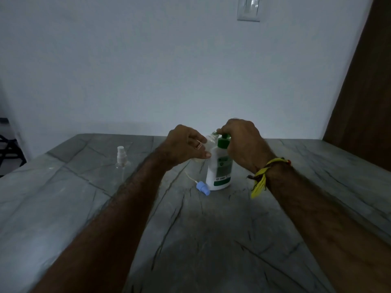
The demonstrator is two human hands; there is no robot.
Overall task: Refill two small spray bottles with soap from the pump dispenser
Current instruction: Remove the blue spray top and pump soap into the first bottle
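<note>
My left hand (186, 144) grips a clear uncapped bottle (209, 142), tilted against the green pump (223, 140) that my right hand (241, 140) clasps. White dispenser (220, 172) stands mid-tabletop (211, 240); second bottle (121, 163) far left.

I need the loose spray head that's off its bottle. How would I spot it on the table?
Start at the white pump dispenser with the green top, standing mid-table under the right hand. At its base, on the left side, lies the blue spray head on its side, a thin white dip tube trailing from it. It is the only blue thing there; the other sprayer is white and fitted.
</note>
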